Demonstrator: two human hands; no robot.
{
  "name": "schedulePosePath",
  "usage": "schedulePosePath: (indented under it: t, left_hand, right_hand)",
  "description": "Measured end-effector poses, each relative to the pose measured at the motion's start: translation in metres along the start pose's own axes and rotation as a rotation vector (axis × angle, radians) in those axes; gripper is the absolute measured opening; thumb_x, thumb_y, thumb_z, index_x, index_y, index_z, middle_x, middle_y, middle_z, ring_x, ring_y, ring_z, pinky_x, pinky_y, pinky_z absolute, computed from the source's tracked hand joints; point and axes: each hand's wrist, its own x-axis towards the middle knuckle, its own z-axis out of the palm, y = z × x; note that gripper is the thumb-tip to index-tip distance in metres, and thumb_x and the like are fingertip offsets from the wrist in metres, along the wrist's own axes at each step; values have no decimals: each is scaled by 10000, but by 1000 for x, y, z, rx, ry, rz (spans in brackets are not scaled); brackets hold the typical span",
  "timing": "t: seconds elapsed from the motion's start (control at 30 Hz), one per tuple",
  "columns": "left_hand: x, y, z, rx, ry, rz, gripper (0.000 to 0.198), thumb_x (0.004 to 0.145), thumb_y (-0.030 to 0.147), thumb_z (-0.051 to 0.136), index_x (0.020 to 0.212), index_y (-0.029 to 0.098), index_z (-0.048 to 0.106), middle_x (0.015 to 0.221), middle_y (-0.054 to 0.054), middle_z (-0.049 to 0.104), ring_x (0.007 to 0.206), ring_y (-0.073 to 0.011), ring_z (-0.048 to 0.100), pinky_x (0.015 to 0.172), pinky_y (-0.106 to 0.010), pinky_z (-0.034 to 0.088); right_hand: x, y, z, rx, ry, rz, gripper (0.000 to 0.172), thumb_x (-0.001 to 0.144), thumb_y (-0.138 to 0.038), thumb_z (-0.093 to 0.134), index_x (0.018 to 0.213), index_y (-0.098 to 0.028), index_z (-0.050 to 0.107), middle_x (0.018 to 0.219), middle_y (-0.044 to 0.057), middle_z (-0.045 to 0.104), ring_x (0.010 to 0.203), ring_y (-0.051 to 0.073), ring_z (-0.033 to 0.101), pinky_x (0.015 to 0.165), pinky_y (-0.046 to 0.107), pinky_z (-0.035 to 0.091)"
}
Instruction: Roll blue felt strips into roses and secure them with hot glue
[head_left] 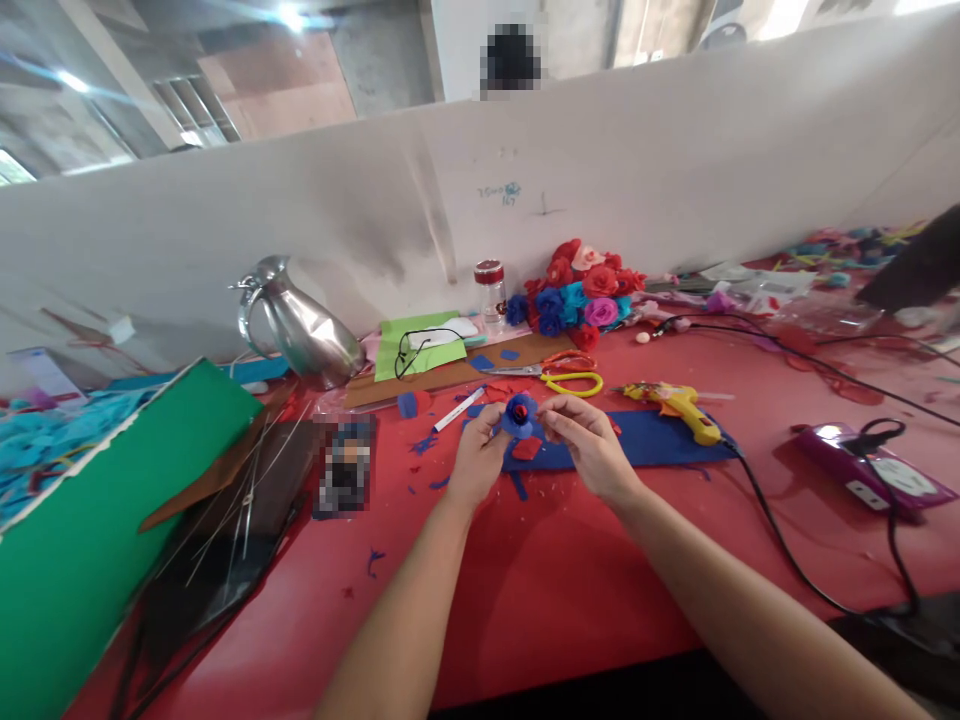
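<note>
A small blue craft flower point(519, 414) with a dark, red-flecked centre is held up over the middle of the red table. My left hand point(478, 458) is closed on it from the left. At its right edge, the thumb and fingers of my right hand point(591, 440) are pinched together on the rim of the petals. Under both hands lies a dark blue sheet point(660, 452), with a red cut piece point(526, 449) on it. A yellow glue gun point(682, 405) rests on the sheet's right part. Scissors with yellow and red handles point(574, 383) lie just behind the hands.
A white marker point(457, 411) and blue scraps lie left of the hands. Behind stand a steel jug point(304, 325), a glass jar point(491, 298) and bunched craft flowers point(585, 290). A purple power strip point(870, 465) with black cords sits right; a green board point(112, 530) leans left.
</note>
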Motion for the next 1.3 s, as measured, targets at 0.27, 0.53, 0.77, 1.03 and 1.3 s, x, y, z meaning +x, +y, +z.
schedulePosePath:
  t: [0.27, 0.53, 0.77, 1.03, 1.3]
  left_hand:
    - [0, 1, -2, 125, -106, 149, 262, 807, 444, 637, 791, 186, 681, 814, -43, 609, 852, -184, 518, 865, -304, 396]
    - [1, -4, -2, 62, -143, 107, 289, 789, 471, 649, 768, 184, 677, 811, -47, 613, 834, -190, 519, 858, -319, 394]
    - [0, -7, -1, 26, -116, 40, 266, 777, 452, 669, 799, 187, 689, 833, -45, 609, 836, -186, 518, 849, -309, 398]
    - [0, -9, -1, 63, -135, 42, 325, 775, 506, 651, 772, 182, 676, 809, -40, 592, 815, -183, 507, 840, -307, 395]
    - [1, -6, 0, 114, -150, 60, 328, 777, 508, 646, 796, 185, 698, 816, -45, 612, 826, -191, 517, 850, -309, 392]
  right_hand:
    - [-3, 0, -1, 33, -64, -52, 211, 728, -413, 719, 758, -212, 662, 672, -10, 550, 602, 117, 437, 580, 259, 358]
    - [-2, 1, -1, 5, -37, -78, 216, 723, -396, 705, 694, -213, 595, 643, -12, 520, 589, 124, 429, 563, 264, 356]
    - [-2, 3, -1, -26, 6, -74, 201, 717, -386, 699, 840, -228, 679, 804, 30, 655, 721, 167, 555, 690, 301, 452]
    - [0, -1, 0, -37, 30, -65, 164, 696, -382, 700, 679, -221, 675, 693, 14, 626, 684, 159, 524, 690, 294, 438]
    - [0, 1, 0, -32, 38, -72, 212, 722, -433, 688, 735, -222, 677, 733, 22, 633, 705, 163, 526, 688, 290, 441]
